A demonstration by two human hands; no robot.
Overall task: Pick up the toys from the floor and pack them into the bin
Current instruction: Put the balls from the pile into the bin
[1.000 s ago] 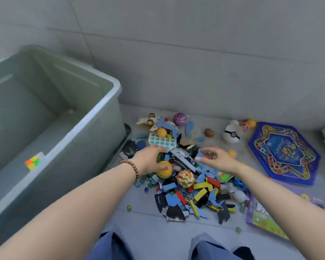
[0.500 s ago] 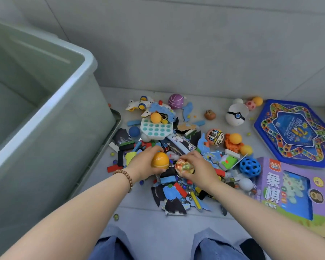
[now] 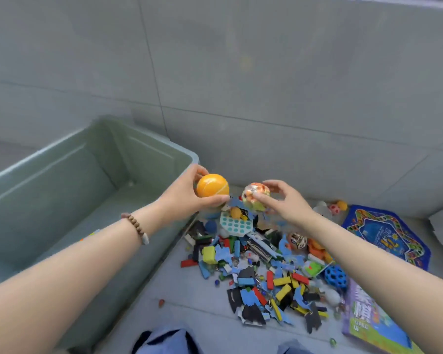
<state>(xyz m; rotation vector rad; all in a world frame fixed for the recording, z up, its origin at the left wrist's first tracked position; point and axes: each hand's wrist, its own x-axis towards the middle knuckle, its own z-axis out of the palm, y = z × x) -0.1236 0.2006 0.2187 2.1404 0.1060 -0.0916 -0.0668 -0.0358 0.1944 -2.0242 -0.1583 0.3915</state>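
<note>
My left hand (image 3: 187,198) grips an orange ball (image 3: 212,185) in the air, just right of the near corner of the grey-green bin (image 3: 69,154). Beside it my right hand (image 3: 287,203) holds a round toy (image 3: 255,196) patterned in white, orange and green. Both hands hover above the toy pile (image 3: 261,267) on the floor: foam puzzle pieces, coloured blocks, small balls and a white pop-it board (image 3: 234,226). The bin stands open at the left, with a small coloured cube partly hidden behind my left forearm.
A blue hexagonal game board (image 3: 386,236) lies at the right by the wall. A purple game box (image 3: 368,320) sits at the lower right next to a blue holed ball (image 3: 335,275). Loose marbles (image 3: 161,302) dot the tiled floor. My knees are at the bottom edge.
Both hands have lifted off the pile, each carrying its ball up and toward the bin. The camera has tilted up, so the bin's inside shows again.
</note>
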